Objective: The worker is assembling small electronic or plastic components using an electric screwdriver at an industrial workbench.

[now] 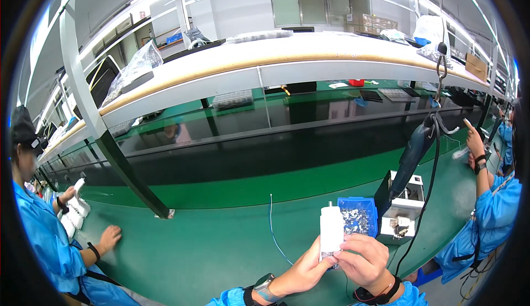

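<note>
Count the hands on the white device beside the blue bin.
2: the left hand at the lower left of the white device, and the right hand at its lower right. The left is partly hidden behind it.

Both sleeves (413,296) are bright blue, with a silvery watch (266,288) on the left and a black wristband (393,289) on the right.
</note>
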The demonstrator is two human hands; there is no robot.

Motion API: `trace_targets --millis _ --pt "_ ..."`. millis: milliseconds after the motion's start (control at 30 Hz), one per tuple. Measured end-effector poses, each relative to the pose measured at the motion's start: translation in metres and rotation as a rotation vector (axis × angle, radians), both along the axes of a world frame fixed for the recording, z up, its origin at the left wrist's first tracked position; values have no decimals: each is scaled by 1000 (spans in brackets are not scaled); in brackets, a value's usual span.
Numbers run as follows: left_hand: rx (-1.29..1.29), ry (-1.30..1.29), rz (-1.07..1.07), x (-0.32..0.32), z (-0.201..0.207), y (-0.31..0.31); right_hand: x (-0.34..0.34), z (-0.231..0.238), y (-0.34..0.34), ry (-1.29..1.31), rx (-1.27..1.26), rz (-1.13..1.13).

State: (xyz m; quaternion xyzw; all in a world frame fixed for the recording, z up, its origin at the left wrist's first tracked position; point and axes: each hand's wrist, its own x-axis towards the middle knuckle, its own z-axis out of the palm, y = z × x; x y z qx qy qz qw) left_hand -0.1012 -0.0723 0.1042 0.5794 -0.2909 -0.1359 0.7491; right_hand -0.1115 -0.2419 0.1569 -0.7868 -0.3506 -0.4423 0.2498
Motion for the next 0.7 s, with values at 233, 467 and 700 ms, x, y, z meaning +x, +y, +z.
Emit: trace_targets --millis 233,467,700 --pt "1 79 -29 -2 0 0 0 2 0 -17 -20 -1" --pt "-43 82 -62 1 -3 -1 -1 3 -1 -27 -45 -18" --pt "-65 56 -71 2 -6 1 -4 5 -2 5 -56 -15"
